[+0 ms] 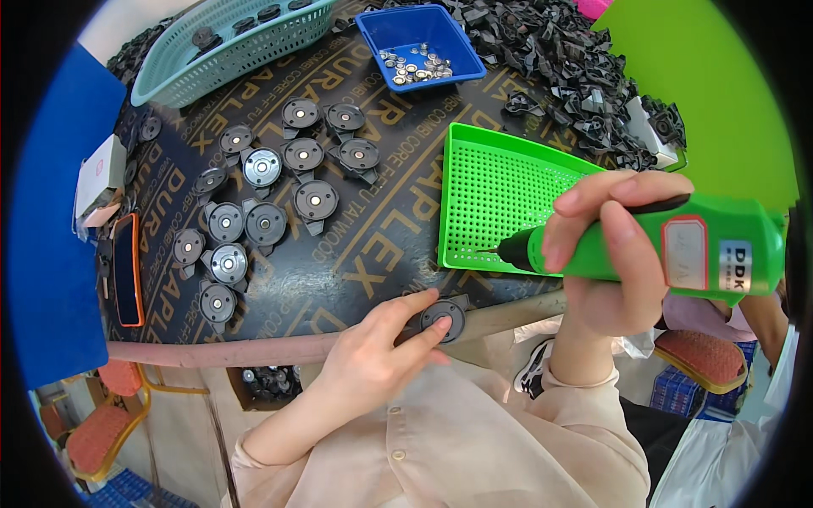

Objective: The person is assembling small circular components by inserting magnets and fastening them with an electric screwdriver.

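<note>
At the table's near edge my left hand [373, 351] has its fingers on a round dark grey plastic part [444, 319] with a side tab, pinning it between thumb and fingers. My right hand [614, 271] is wrapped round a green electric screwdriver [728, 216] with a black nose. The tool lies almost level, and its thin bit points left, above the near corner of a green perforated tray [444, 203]. Several similar round parts [315, 201] are spread over the table to the left. Most have a small shiny piece at the centre.
A blue bin [373, 51] holds small metal pieces. Black plastic parts [550, 55] are heaped at the back right. A pale teal basket [169, 80] stands back left, with an orange-edged phone [127, 271] and white box [100, 176] nearer. Another person's arm [766, 326] shows at right.
</note>
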Motion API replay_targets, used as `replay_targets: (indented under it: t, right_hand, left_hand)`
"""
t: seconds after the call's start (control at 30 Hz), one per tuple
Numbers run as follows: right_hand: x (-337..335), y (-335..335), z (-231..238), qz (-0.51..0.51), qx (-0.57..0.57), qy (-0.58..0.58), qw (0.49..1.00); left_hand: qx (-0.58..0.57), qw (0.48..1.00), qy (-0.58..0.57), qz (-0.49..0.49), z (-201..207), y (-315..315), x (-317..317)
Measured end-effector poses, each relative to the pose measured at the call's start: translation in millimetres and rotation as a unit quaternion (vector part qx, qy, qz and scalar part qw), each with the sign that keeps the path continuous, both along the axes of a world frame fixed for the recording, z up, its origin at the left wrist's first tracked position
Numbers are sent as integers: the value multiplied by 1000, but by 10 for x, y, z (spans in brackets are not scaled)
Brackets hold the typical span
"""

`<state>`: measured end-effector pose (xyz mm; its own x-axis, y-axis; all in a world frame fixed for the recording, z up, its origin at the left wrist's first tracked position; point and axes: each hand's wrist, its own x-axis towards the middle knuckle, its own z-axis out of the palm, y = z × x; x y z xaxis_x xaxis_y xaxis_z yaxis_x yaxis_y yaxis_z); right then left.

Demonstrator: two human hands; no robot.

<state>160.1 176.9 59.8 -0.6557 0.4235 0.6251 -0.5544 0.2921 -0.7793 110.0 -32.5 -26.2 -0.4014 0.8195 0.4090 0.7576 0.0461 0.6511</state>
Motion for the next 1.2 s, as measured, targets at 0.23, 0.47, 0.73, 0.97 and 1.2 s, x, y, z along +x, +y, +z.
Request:
replay_targets:
  t: [0.23, 0.47, 0.73, 0.97, 1.2]
  right_hand:
    - [438, -122, 289, 145, -17, 30, 989]
    - [516, -267, 192, 133, -5, -61, 989]
    - [508, -256, 211, 151, 18, -61, 987]
    - [424, -280, 146, 159, 13, -46, 986]
    - [354, -309, 126, 157, 63, -29, 985]
  left_hand:
    - [32, 996, 81, 19, -164, 28, 43]
    - [50, 993, 100, 37, -168, 39, 42]
    - [61, 990, 123, 35, -194, 50, 56]
    - [59, 991, 103, 56, -164, 62, 69]
    - [54, 990, 119, 57, -134, 59, 78]
